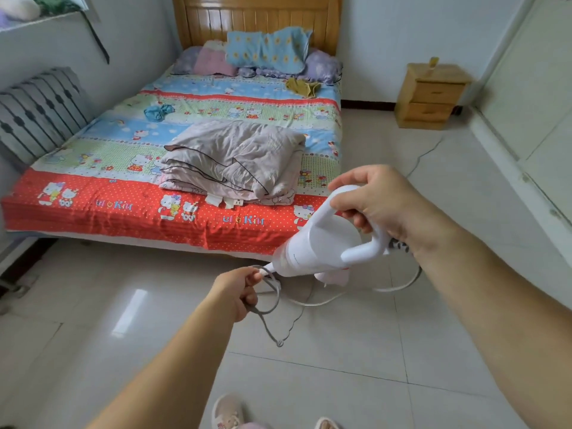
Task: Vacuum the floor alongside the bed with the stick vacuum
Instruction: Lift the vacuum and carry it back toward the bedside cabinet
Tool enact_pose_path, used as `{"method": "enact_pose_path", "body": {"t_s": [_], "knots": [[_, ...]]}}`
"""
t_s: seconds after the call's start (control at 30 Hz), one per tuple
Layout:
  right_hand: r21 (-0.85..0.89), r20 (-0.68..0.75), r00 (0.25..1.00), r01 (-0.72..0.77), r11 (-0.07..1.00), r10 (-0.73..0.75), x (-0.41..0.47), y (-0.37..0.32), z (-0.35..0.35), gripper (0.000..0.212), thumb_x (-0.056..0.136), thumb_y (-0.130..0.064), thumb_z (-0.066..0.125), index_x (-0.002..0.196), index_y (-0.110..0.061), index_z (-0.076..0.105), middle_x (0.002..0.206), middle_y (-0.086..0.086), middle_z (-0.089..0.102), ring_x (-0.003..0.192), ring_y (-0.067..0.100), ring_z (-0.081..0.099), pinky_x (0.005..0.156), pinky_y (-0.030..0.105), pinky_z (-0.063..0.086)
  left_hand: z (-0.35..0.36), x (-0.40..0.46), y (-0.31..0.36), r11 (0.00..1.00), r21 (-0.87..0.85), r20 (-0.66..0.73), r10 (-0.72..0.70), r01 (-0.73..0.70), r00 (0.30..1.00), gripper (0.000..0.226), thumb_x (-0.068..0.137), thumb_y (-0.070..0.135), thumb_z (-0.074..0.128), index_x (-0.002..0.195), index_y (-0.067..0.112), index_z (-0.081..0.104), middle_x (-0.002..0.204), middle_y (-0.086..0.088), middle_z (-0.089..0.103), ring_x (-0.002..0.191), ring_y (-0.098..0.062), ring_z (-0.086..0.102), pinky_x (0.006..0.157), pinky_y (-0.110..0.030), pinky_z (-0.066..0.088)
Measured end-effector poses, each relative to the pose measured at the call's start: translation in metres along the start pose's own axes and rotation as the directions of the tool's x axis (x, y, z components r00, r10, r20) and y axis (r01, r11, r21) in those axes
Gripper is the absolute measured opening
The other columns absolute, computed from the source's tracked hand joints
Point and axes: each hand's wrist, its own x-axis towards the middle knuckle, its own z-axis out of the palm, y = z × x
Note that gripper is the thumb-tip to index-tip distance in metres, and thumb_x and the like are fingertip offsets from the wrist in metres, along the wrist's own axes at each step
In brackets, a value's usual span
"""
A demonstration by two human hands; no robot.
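Observation:
My right hand [379, 201] is closed around the loop handle of the white stick vacuum [318, 243], holding its body up in the air in front of the bed's foot. My left hand [240, 291] pinches a loop of the grey power cord [272, 300] just below the vacuum's lower end. The rest of the cord [399, 284] curls over the tiles behind the vacuum. The bed [123, 209], with a cartoon-print sheet, lies ahead and to the left. The pale tiled floor [387, 156] runs along its right side.
A folded grey quilt [235, 153] and several pillows [266, 49] lie on the bed. A wooden nightstand [431, 96] stands at the far wall right of the bed. A radiator [37, 109] lines the left wall. My slippered feet [229, 413] show at the bottom.

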Motion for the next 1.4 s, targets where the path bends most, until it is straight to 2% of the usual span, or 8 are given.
{"method": "enact_pose_path", "body": {"t_s": [0.2,0.37,0.53,0.67,0.73,0.93,1.17,1.4], "knots": [[-0.245,-0.142,0.977,0.121,0.962,-0.159,-0.023,-0.002,-0.033,0.018,0.074,-0.015,0.069,0.089,-0.024,0.069,0.058,-0.001,0.061,0.033,0.004,0.048,0.043,0.02,0.044,0.051,-0.025,0.009,0.988,0.06,0.128,0.136,-0.144,0.982,0.011,0.092,0.012,0.056,0.082,0.012,0.059,0.046,0.004,0.058,0.025,-0.005,0.022,0.03,-0.011,0.022],[-0.31,-0.264,0.949,0.088,0.947,-0.175,-0.037,-0.003,-0.05,0.016,0.075,-0.023,0.073,0.09,-0.024,0.069,0.063,-0.005,0.06,0.043,0.009,0.052,0.046,0.02,0.044,0.089,-0.036,0.026,0.966,0.066,0.242,0.228,-0.251,0.943,0.004,0.092,0.013,0.057,0.088,0.013,0.059,0.062,-0.003,0.062,0.028,-0.005,0.027,0.031,-0.016,0.026],[-0.268,-0.379,0.921,-0.015,0.963,-0.091,-0.046,-0.009,-0.075,0.015,0.075,-0.022,0.074,0.09,-0.021,0.07,0.062,0.001,0.061,0.046,0.016,0.049,0.047,0.023,0.044,0.101,-0.04,0.033,0.985,0.022,0.318,0.158,-0.174,0.935,0.011,0.093,0.014,0.054,0.084,0.008,0.054,0.054,-0.001,0.046,0.029,-0.006,0.023,0.033,-0.014,0.021],[-0.208,-0.5,0.865,-0.089,0.974,-0.028,-0.057,-0.009,-0.105,0.012,0.075,-0.02,0.075,0.087,-0.018,0.071,0.058,0.003,0.058,0.042,0.013,0.044,0.044,0.021,0.04,0.101,-0.031,0.032,0.998,-0.01,0.353,0.06,-0.06,0.934,0.04,0.101,0.028,0.035,0.073,0.007,0.053,0.04,0.002,0.04,0.024,-0.006,0.02,0.031,-0.009,0.016],[-0.183,-0.553,0.833,-0.113,0.977,-0.008,-0.063,-0.007,-0.118,0.012,0.075,-0.018,0.075,0.086,-0.016,0.071,0.057,0.004,0.057,0.042,0.013,0.042,0.045,0.021,0.038,0.107,-0.028,0.03,1.0,-0.013,0.372,0.015,-0.011,0.928,0.044,0.103,0.028,0.029,0.071,0.007,0.051,0.037,0.002,0.04,0.022,-0.007,0.018,0.031,-0.009,0.014],[-0.162,-0.653,0.757,-0.149,0.976,0.007,-0.068,0.005,-0.144,0.012,0.076,-0.017,0.073,0.088,-0.016,0.071,0.06,0.005,0.058,0.045,0.016,0.045,0.047,0.023,0.041,0.14,-0.02,0.026,0.998,0.032,0.433,-0.058,0.049,0.899,0.042,0.101,0.022,0.027,0.07,0.007,0.051,0.036,0.002,0.039,0.021,-0.007,0.018,0.03,-0.008,0.015],[-0.094,-0.756,0.655,-0.13,0.987,0.014,-0.049,0.039,-0.195,0.017,0.075,-0.018,0.072,0.092,-0.021,0.071,0.061,0.003,0.06,0.045,0.016,0.046,0.051,0.025,0.042,0.215,-0.001,0.025,0.997,0.078,0.45,-0.053,0.02,0.892,0.039,0.1,0.024,0.03,0.072,0.01,0.052,0.041,0.002,0.042,0.022,-0.007,0.019,0.031,-0.008,0.017],[-0.079,-0.755,0.656,-0.052,0.996,-0.025,0.017,0.074,-0.287,0.017,0.075,-0.02,0.071,0.092,-0.023,0.071,0.061,0.003,0.059,0.044,0.016,0.045,0.05,0.024,0.042,0.325,0.04,0.031,0.992,0.109,0.344,0.027,-0.069,0.938,0.017,0.096,0.01,0.041,0.081,0.012,0.049,0.059,0.0,0.036,0.022,-0.007,0.02,0.031,-0.009,0.019]]}}
